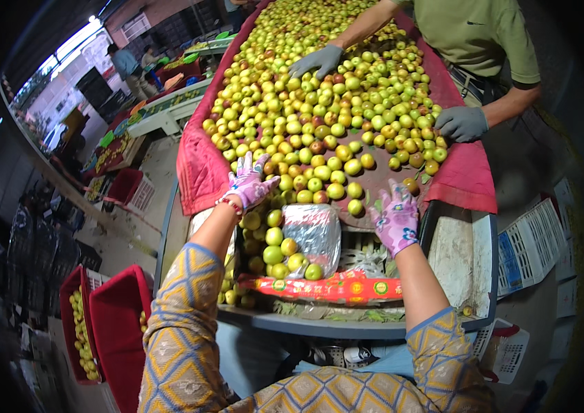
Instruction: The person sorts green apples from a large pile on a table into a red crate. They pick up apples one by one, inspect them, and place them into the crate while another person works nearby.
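A broad heap of green-yellow jujubes (292, 108) lies on a sloping sorting table before me. My left hand (250, 183), in a pink flowered glove, rests with spread fingers against the fruit at the heap's near left edge. My right hand (396, 219), gloved alike, is spread over the brown bed (385, 170) at the near right, close to a single jujube (411, 186). Neither hand grips anything. Between my forearms is a pad wrapped in clear plastic (312, 237). Loose jujubes (273, 236) lie along its left side, above a strip of red printed tape (323, 289).
Across the table, a co-worker's gloved hands (318, 62) touch the heap. Red padded cloth (201, 170) lines the table sides. A metal rim (323, 326) runs before my body. Red-lined crates (119, 320) stand at lower left, white crates (529, 248) at right. Other people work farther back.
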Demonstrator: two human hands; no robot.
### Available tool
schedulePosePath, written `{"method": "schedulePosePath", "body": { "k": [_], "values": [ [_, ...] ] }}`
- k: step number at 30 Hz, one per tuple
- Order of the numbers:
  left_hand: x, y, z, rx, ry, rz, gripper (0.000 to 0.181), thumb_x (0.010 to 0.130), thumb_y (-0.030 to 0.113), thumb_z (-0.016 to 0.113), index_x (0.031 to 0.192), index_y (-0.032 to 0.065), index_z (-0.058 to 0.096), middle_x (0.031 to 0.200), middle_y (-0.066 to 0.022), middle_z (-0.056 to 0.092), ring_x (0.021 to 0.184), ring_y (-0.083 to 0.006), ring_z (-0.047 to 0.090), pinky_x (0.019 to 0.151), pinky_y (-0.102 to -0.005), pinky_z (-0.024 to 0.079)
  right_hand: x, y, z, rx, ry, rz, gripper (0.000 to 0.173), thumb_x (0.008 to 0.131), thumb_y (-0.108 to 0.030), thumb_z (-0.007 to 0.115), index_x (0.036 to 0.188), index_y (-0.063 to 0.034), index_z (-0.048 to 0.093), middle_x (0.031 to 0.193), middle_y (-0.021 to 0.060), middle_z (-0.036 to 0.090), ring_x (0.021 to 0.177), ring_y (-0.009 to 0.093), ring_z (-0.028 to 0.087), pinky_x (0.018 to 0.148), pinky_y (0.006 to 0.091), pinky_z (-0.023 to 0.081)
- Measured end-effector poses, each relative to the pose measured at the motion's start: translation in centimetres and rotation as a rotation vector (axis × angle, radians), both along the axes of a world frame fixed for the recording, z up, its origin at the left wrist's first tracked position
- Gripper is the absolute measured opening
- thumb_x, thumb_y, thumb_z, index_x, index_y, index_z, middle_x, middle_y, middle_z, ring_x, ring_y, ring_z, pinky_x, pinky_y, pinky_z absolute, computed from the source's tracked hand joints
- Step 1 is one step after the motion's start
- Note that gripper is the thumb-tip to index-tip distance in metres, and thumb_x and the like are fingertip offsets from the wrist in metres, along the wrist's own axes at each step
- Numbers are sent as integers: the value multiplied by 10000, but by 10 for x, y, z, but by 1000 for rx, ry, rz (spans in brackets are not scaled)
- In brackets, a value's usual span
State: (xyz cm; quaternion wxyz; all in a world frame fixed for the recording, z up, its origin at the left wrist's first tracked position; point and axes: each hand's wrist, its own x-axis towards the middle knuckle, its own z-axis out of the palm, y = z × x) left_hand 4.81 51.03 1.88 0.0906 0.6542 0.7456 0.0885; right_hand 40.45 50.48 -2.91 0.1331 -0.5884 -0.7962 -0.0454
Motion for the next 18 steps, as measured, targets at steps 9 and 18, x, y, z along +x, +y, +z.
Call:
{"method": "schedulePosePath", "body": {
  "k": [9,18],
  "values": [
    [115,65,-8,-213,74,110,930,833,777,422,1565,285,127,1621,-201,-6,1481,-446,6,1040,-773,116,-2,-5,13,-84,50,-10,563,909,-416,550,1365,-87,513,1475,115,386,1342,323,368,1091,506,307],
    [186,37,4,-314,206,-425,823,852,628,568,1539,317,239,1613,-151,157,1429,-527,146,1108,-646,223,-2,-1,7,-30,38,-51,420,936,-327,507,1255,-69,594,1426,120,462,1321,314,413,1062,477,342]
  ]
}}
